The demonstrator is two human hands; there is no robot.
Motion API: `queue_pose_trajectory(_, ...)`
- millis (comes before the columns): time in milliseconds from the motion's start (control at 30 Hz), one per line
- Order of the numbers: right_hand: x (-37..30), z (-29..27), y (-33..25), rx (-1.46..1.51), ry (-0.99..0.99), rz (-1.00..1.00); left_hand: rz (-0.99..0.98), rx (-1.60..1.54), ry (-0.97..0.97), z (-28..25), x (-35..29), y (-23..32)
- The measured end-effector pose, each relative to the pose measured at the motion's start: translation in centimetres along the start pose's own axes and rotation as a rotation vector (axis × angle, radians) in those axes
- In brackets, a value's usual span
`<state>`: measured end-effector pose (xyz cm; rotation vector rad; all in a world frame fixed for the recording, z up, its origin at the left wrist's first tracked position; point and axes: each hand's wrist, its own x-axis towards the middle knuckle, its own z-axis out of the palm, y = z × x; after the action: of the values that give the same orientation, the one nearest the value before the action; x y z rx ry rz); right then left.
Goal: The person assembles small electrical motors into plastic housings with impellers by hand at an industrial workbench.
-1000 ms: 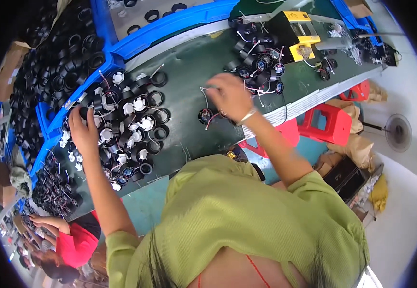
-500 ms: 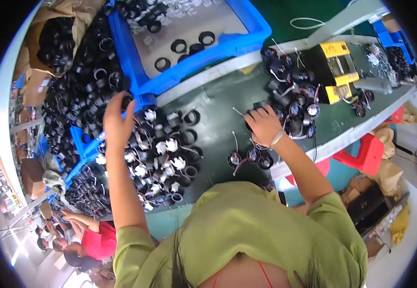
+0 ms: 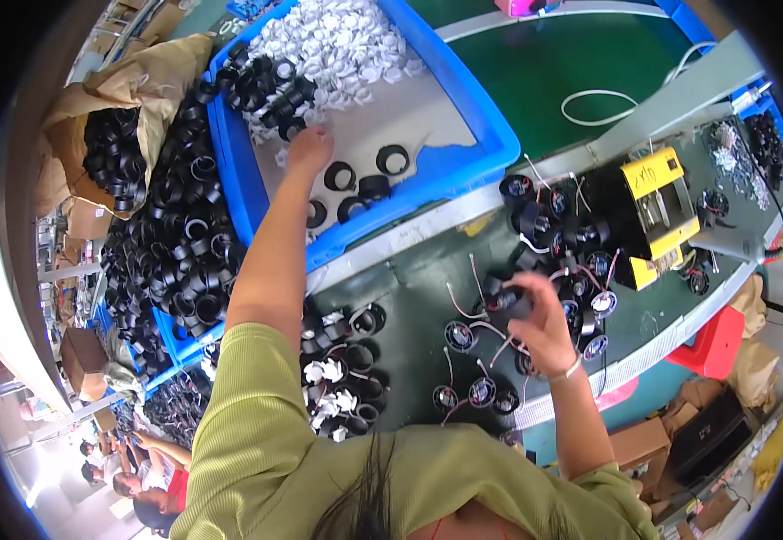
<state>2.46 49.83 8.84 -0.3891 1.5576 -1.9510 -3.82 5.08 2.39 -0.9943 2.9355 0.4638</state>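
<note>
My left hand (image 3: 308, 151) reaches into the blue tray (image 3: 497, 135), beside a cluster of black rings (image 3: 270, 85) and in front of a heap of small white plastic parts (image 3: 346, 45). Its fingers are bunched and partly hidden, so what they hold, if anything, does not show. Over the green bench, my right hand (image 3: 546, 328) curls its thumb and fingers around a black cylindrical part (image 3: 506, 304). Thin wires run close to that part. Several small round wired units (image 3: 481, 391) lie below this hand.
A large heap of black rings (image 3: 166, 261) fills the left side. Black rings with white parts (image 3: 333, 396) lie near my body. A yellow and black device (image 3: 657, 216) stands at right, by more wired units (image 3: 580, 234). A red stool (image 3: 711, 342) is beyond the bench edge.
My left hand has moved from beside the black heap, forward and right, into the tray. My right hand has turned from palm-down to a curled grip on the black part. The view has shifted.
</note>
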Motion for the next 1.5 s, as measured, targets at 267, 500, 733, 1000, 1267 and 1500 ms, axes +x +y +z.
queue_pose_trajectory(267, -0.9, 0.9, 0.0, 0.627, 0.152, 0.196, 0.629, 0.324, 0.345, 1.7, 4.1, 5.5)
queue_pose_trajectory(500, -1.9, 0.7, -2.1, 0.663, 0.131, 0.150, 0.742, 0.499, 0.042, 1.9, 5.1, 6.1)
queue_pose_trajectory(733, -2.4, 3.6, -4.4, 0.704, 0.060, 0.118, -0.011, -0.951, -0.271, -6.5, -7.7, 7.6)
queue_pose_trajectory(1000, -4.8, 12.6, -8.3, 0.570, -0.159, 0.105, -0.250, -1.897, -0.389, -11.2, -34.4, 9.1)
queue_pose_trajectory(1267, -10.1, 19.7, -9.1, -0.366, -0.142, -0.691, -0.161, -2.282, -0.018, -15.3, -43.8, 9.8)
queue_pose_trajectory(1500, -11.6, 21.7, -9.0, -0.504, -0.300, -0.892, 0.067, -2.436, 0.048, -15.9, -47.2, 9.3)
